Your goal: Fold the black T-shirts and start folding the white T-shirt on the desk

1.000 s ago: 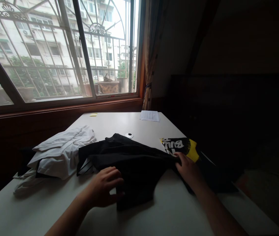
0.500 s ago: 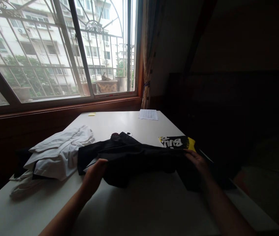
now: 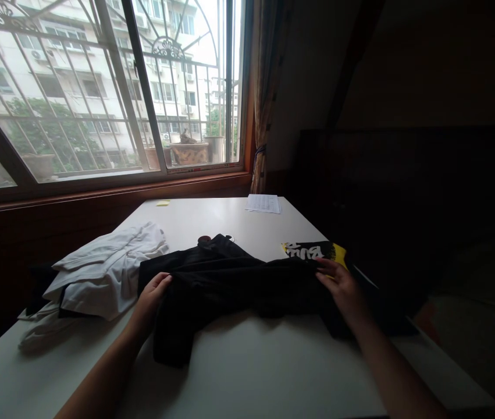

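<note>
A black garment (image 3: 238,285) is stretched sideways between my hands over the white table (image 3: 247,366); its exact kind is not clear. My left hand (image 3: 153,291) pinches its left end, and a dark flap hangs below that grip. At the right end, my right hand (image 3: 337,285) grips the cloth between thumb and fingers. Just behind this hand lies a dark garment with a yellow and white print (image 3: 312,251), partly covered by the black cloth. White folded clothes (image 3: 107,270) are heaped to the left of my left hand.
Papers (image 3: 263,203) and a yellow note (image 3: 163,203) lie at the table's far end. Behind the black garment sit a small brown round object (image 3: 204,239) and a partly hidden whitish ring (image 3: 230,238). A barred window and a curtain (image 3: 264,99) stand beyond.
My left hand has moved left and slightly up, drawing the cloth wider. My right hand has shifted slightly left. The garment's left part now hangs lower, toward me.
</note>
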The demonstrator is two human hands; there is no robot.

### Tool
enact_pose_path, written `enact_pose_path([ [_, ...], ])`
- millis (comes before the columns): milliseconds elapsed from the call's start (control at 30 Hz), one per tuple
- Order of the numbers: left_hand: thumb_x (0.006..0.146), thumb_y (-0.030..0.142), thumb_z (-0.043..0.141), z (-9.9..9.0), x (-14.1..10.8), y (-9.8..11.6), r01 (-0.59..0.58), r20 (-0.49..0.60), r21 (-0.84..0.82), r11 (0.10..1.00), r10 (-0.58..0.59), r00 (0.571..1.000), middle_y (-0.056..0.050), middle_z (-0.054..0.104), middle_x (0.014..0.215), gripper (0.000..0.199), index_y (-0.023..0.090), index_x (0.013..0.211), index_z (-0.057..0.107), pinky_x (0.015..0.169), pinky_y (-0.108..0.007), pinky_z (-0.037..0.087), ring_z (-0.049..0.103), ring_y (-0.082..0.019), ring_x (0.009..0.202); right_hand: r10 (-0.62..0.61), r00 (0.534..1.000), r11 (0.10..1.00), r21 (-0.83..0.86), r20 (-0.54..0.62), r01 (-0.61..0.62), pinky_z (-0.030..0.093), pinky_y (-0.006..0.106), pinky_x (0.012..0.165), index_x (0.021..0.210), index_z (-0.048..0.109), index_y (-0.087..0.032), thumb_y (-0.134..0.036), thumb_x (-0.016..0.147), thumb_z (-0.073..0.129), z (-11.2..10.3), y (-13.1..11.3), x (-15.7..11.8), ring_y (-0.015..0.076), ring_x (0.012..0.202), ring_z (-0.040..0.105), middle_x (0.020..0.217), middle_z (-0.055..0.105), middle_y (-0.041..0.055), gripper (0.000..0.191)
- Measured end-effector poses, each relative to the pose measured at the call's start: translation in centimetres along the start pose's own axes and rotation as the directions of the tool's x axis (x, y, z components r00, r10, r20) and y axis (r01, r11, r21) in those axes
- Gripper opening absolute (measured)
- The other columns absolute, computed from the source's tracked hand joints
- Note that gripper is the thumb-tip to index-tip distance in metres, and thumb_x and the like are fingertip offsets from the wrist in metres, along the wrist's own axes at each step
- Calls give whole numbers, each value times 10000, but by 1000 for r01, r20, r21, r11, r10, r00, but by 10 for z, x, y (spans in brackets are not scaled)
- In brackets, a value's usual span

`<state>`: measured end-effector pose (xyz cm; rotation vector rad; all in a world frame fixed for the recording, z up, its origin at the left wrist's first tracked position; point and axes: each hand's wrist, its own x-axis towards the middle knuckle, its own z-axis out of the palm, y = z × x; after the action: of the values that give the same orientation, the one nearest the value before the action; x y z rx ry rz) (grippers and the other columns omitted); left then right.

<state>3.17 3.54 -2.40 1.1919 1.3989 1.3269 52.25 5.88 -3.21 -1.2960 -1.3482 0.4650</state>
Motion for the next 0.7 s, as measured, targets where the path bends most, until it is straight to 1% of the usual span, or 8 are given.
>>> enact_pose_path([
  [100, 753, 577, 694, -3, 3, -2, -37, -20, 98, 995, 39, 999, 9, 631, 715, 402, 188, 851, 674, 613, -257, 455, 588, -176, 674, -305, 951, 917, -287, -53, 278, 511, 491, 971, 961, 670, -244, -380, 884, 642, 5, -12, -7, 288, 1091, 618, 1129, 650, 94, 159],
  [167, 752, 587, 675, -5, 5, -4, -62, -29, 168, 984, 68, 997, -6, 649, 733, 408, 189, 838, 681, 643, -276, 470, 608, -200, 709, -422, 901, 841, -326, 103, 431, 522, 460, 939, 873, 655, -254, -333, 916, 615, 10, -25, -16, 263, 1003, 629, 988, 653, 67, 99],
  [233, 744, 606, 660, -6, 7, -5, -72, -39, 214, 974, 82, 996, -14, 659, 740, 427, 191, 839, 687, 660, -292, 481, 624, -218, 726, -458, 819, 789, -265, 346, 554, 545, 421, 876, 864, 664, -258, -309, 920, 626, 18, -39, -25, 241, 926, 640, 912, 661, 47, 85],
  [300, 735, 627, 649, -8, 9, -7, -70, -49, 235, 969, 84, 995, -15, 664, 741, 450, 192, 843, 687, 662, -298, 486, 632, -225, 728, -447, 690, 747, -188, 569, 638, 548, 419, 896, 937, 702, -263, -333, 879, 697, 27, -50, -33, 238, 940, 653, 953, 688, 44, 90],
  [400, 721, 650, 645, -10, 10, -9, -58, -61, 245, 968, 75, 995, -10, 662, 724, 471, 195, 834, 686, 650, -296, 483, 633, -224, 714, -389, 548, 711, -137, 740, 689, 496, 475, 1036, 1111, 721, -284, -389, 763, 818, 37, -55, -40, 263, 1059, 656, 1129, 697, 58, 376],
  [467, 718, 648, 649, -11, 11, -9, -54, -61, 239, 970, 71, 996, -9, 663, 717, 468, 196, 832, 687, 646, -294, 480, 631, -221, 705, -377, 540, 696, -154, 753, 701, 474, 492, 1070, 1160, 718, -291, -363, 760, 816, 40, -51, -40, 272, 1111, 647, 1197, 683, 67, 418],
  [600, 725, 633, 656, -12, 12, -8, -82, -63, 235, 968, 99, 993, -14, 676, 732, 458, 191, 836, 694, 664, -292, 484, 634, -214, 712, -425, 578, 682, -174, 696, 711, 532, 445, 985, 1067, 734, -280, -155, 881, 609, 40, -38, -33, 238, 1053, 665, 1094, 712, 52, 258],
  [700, 725, 655, 660, -13, 13, -8, -77, -48, 223, 972, 90, 995, -14, 670, 718, 484, 187, 843, 693, 635, -289, 488, 637, -215, 698, -447, 663, 733, -179, 600, 656, 564, 408, 919, 1051, 701, -269, -144, 929, 509, 37, -32, -30, 228, 993, 683, 1017, 724, 48, 261],
])
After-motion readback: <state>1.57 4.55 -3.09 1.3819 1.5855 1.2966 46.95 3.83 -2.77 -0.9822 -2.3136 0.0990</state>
